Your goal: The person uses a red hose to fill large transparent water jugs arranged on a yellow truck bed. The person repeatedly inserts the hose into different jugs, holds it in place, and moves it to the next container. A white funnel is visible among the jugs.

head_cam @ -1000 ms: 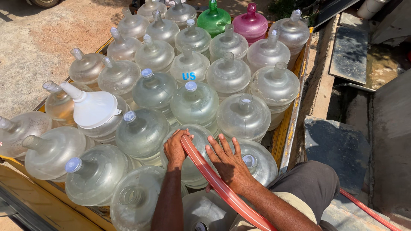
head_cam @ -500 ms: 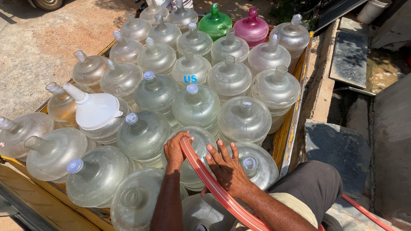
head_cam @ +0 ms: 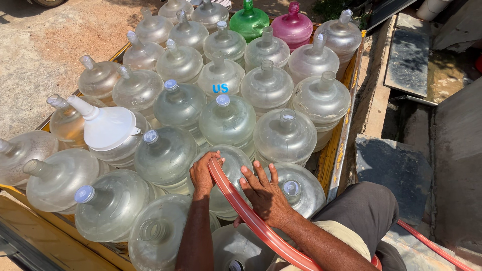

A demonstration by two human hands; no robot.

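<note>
My left hand point(head_cam: 202, 173) grips the end of a red hose point(head_cam: 249, 217) and holds it at the top of a large clear water jug point(head_cam: 232, 165). My right hand point(head_cam: 264, 194) lies flat with fingers spread on that same jug, just right of the hose. The hose runs back under my right forearm toward the lower right. A jug with a pale blue cap point(head_cam: 292, 188) sits right beside my right hand.
Several clear jugs fill a yellow cart bed point(head_cam: 335, 150); a green jug point(head_cam: 249, 21) and a pink jug point(head_cam: 292, 25) stand at the far end. A white funnel point(head_cam: 105, 125) rests on a jug at left. A concrete drain point(head_cam: 427, 90) runs along the right.
Both hands stay on the jug and hose; the view has shifted slightly, nothing else moved.
</note>
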